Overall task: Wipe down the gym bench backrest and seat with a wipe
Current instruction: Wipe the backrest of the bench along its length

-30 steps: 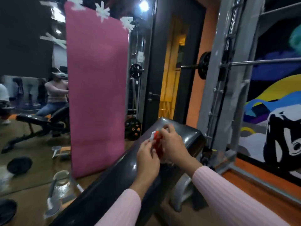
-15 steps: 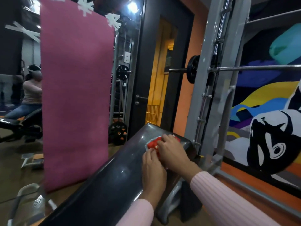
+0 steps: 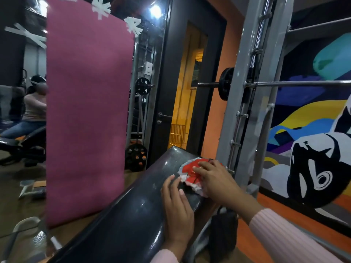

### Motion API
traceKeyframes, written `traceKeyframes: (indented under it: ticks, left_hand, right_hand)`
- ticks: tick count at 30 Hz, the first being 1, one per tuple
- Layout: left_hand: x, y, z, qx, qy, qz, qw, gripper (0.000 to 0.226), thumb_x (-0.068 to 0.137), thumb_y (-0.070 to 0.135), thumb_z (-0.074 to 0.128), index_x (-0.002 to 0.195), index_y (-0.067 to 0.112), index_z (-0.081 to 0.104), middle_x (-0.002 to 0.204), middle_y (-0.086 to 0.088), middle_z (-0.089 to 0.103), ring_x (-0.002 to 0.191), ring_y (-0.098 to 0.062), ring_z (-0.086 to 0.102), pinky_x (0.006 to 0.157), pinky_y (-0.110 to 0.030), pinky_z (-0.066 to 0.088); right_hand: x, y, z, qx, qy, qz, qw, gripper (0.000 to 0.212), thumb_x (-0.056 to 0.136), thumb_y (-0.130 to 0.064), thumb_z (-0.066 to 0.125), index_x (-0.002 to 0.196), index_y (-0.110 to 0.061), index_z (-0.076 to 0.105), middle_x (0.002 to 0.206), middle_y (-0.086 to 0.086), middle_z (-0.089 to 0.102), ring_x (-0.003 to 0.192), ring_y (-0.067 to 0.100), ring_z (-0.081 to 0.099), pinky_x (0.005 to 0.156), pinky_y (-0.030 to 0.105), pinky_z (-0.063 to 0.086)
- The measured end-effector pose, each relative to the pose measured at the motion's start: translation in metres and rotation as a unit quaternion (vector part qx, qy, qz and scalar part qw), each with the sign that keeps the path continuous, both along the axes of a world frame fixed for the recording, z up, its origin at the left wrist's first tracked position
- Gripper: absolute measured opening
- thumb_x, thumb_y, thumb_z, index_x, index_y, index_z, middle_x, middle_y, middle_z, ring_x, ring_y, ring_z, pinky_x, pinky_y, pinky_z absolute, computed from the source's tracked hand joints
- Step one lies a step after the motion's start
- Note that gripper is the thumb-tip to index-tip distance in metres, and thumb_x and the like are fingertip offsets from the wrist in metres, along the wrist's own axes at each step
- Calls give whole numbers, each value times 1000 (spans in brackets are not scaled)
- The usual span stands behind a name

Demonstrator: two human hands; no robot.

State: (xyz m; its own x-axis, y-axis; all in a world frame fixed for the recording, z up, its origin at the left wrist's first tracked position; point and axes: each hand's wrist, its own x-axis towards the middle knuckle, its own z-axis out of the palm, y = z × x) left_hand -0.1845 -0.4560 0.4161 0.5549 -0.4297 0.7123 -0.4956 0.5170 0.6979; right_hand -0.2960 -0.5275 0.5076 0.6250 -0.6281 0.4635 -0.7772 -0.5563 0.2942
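A person in pink ribbed sleeves leans over a black padded gym bench backrest point(image 3: 121, 221) that slopes up and away. The left hand point(image 3: 177, 207) lies flat on the pad, fingers straight, their tips touching the near edge of a red and white wipe point(image 3: 190, 172). The wipe lies crumpled near the top end of the backrest. The right hand point(image 3: 215, 180) presses down on the wipe with fingers spread and relaxed, not curled round it. Just left of the bench stands a mirror partly covered by a taped pink mat point(image 3: 87, 114). Beyond are a dark door point(image 3: 169, 88), a grey rack upright point(image 3: 239, 103) carrying a barbell point(image 3: 226, 84), and a colourful mural point(image 3: 313, 141) at right.
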Motion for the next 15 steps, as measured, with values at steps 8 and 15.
traceKeyframes:
  ticks: [8,15]
  left_hand:
    - [2,-2,-2,-30,21,-1,999,43,97,33,28,128,15,51,132,13,40,124,4,38,103,-22,36]
    - [1,0,-2,-29,7,20,999,43,97,30,28,126,12,54,131,10,41,126,9,33,105,-6,24]
  right_hand:
    - [26,4,-20,-10,-28,61,998,58,78,-47,70,131,-29,56,138,-3,54,120,27,46,101,48,40]
    - [5,-17,-4,34,-96,26,994,58,82,-44,66,137,-33,49,147,-10,44,128,21,35,109,43,33]
